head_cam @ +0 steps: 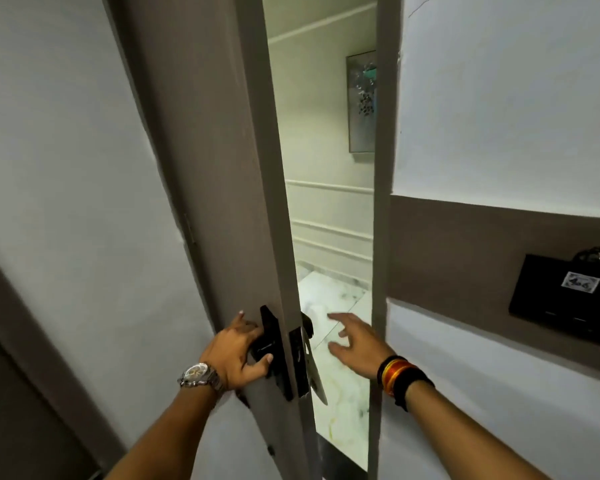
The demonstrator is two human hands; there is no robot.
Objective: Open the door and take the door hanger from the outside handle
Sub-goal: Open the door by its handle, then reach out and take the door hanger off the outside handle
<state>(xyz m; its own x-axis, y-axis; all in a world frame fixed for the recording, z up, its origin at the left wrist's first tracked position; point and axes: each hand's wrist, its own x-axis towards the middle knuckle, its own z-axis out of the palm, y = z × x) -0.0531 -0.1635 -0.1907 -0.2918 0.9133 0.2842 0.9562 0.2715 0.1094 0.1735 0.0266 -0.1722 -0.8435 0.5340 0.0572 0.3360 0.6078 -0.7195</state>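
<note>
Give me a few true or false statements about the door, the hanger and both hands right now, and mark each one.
1. The grey-brown wooden door is partly open. True.
2. The left hand grips the black inside door handle. True.
3. The right hand already holds the white card door hanger. False: its fingers are spread and empty, beside the hanger.
4. The hanger lies on the floor. False: it hangs at the door's outer side.
5. A framed picture shows through the gap. True.
</note>
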